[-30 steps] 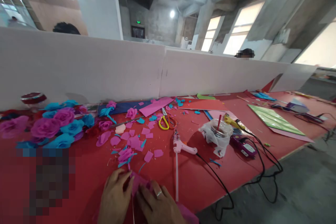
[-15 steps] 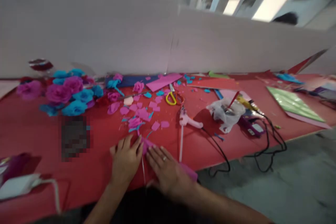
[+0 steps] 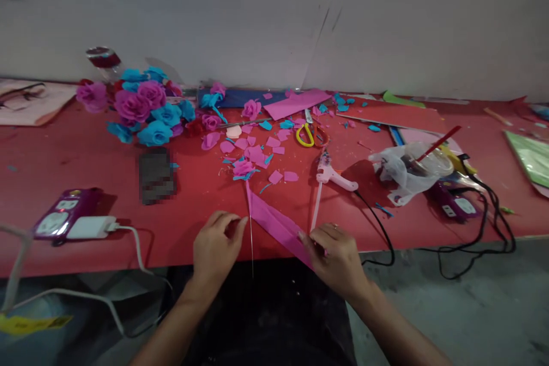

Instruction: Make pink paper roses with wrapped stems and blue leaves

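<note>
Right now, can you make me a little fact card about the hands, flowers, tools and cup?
Left hand: beside the thin wire stem; can't tell if they touch
Right hand: its grip pinches the pink paper strip
Nearest flower: pink paper rose, lying on the red table
Bunch: pink and blue paper roses, toward the left
Scissors: yellow and orange handles, just beyond the glue gun
Glue gun: pale pink, black cord
Cup: clear plastic, with a red straw
</note>
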The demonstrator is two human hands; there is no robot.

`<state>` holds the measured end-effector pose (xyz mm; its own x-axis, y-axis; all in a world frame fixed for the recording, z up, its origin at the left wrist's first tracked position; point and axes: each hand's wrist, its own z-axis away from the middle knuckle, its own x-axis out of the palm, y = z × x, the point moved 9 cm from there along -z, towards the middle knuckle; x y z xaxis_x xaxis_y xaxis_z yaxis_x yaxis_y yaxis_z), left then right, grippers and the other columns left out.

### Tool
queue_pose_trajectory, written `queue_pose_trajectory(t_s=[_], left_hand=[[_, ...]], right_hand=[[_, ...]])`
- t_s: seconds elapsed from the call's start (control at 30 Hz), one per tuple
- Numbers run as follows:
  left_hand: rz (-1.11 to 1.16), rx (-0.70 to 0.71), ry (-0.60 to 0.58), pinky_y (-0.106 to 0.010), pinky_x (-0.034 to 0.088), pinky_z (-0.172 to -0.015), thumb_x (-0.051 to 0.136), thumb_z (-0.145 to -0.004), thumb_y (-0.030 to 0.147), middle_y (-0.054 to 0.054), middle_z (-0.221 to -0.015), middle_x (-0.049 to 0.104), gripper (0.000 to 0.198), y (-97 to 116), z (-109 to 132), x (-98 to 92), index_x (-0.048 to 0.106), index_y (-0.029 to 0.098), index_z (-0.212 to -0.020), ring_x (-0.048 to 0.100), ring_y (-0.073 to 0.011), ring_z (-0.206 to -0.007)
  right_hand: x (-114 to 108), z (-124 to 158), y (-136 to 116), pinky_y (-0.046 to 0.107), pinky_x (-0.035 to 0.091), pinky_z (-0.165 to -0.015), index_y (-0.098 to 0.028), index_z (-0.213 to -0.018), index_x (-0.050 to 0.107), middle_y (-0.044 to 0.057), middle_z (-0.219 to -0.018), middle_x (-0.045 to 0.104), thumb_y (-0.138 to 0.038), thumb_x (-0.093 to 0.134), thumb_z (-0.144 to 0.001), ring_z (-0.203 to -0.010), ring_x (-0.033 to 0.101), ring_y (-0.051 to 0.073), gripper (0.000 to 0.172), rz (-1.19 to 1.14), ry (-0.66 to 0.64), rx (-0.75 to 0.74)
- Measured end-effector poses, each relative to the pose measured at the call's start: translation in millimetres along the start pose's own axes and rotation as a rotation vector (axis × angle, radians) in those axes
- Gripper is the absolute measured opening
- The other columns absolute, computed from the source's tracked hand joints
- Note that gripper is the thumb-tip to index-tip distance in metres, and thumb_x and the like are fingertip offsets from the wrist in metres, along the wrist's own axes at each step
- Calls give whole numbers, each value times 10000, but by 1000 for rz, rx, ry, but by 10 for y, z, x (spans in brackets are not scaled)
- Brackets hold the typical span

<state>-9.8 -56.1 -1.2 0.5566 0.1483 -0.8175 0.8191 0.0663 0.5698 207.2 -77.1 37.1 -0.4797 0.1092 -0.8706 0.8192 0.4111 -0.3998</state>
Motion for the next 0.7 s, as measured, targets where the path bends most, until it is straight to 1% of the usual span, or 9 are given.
queue_pose_trajectory(t_s=[0.07, 0.17, 0.33, 0.4, 0.47, 0.53, 0.57, 0.63, 0.7], left_hand=[[-111, -23, -25, -270, 433, -645, 501, -805, 493, -45, -912, 623, 319, 80, -45, 67, 638, 207, -841, 591, -174, -750], [-189, -31, -25, -285, 434, -660, 466, -821, 482, -69, -970, 589, 335, 170, -180, 125, 632, 198, -887, 588, -203, -847], [-235, -66, -37, -312, 444, -673, 464, -820, 411, -81, -960, 571, 274, 149, -387, 187, 628, 192, -826, 583, -229, -887], [-230, -84, -60, -312, 445, -671, 477, -808, 366, -77, -943, 582, 227, 120, -430, 212, 627, 195, -790, 592, -219, -847], [-206, -97, -103, -304, 447, -678, 482, -796, 327, -74, -933, 601, 200, 93, -456, 243, 630, 196, -771, 601, -202, -810], [-181, -96, -131, -300, 446, -703, 480, -784, 301, -77, -926, 623, 189, 74, -476, 248, 631, 190, -765, 609, -198, -814], [-169, -93, -138, -301, 445, -714, 480, -778, 297, -79, -917, 635, 186, 63, -486, 241, 630, 187, -767, 612, -203, -824], [-120, -105, -136, -310, 442, -726, 479, -771, 310, -75, -865, 662, 192, 16, -507, 210, 625, 186, -788, 618, -211, -813], [14, -155, -170, -300, 444, -705, 483, -770, 360, -51, -815, 681, 212, -75, -517, 224, 619, 205, -813, 631, -205, -779]], right_hand=[[31, 16, -48, 296, 351, -632, -186, -603, 545, 32, -590, 539, -216, 452, -895, -590, 450, 143, 308, -37, 16, -2], [154, 30, -192, 311, 377, -707, -181, -703, 604, 45, -666, 580, -201, 452, -902, -684, 495, 162, 250, -108, -22, -42], [323, 27, -343, 346, 391, -792, -186, -766, 631, 45, -717, 610, -199, 477, -896, -790, 524, 184, 202, -159, -79, -55], [323, -3, -382, 343, 396, -793, -188, -756, 634, 43, -713, 614, -201, 480, -894, -793, 533, 182, 207, -174, -78, -65], [251, -50, -374, 336, 401, -794, -188, -768, 640, 45, -724, 621, -199, 491, -887, -797, 543, 178, 191, -175, -47, -76], [122, -100, -268, 331, 404, -792, -186, -794, 646, 49, -736, 632, -194, 495, -881, -793, 551, 177, 175, -155, -5, -71], [40, -119, -153, 330, 406, -785, -185, -804, 646, 52, -741, 637, -193, 487, -882, -786, 553, 180, 178, -132, 21, -43], [-153, -122, 191, 336, 413, -773, -181, -825, 644, 64, -770, 649, -197, 466, -884, -785, 557, 192, 188, -52, 76, 64], [-382, -54, 597, 355, 421, -791, -172, -889, 641, 85, -850, 660, -206, 464, -875, -830, 565, 215, 181, 64, 145, 199]])
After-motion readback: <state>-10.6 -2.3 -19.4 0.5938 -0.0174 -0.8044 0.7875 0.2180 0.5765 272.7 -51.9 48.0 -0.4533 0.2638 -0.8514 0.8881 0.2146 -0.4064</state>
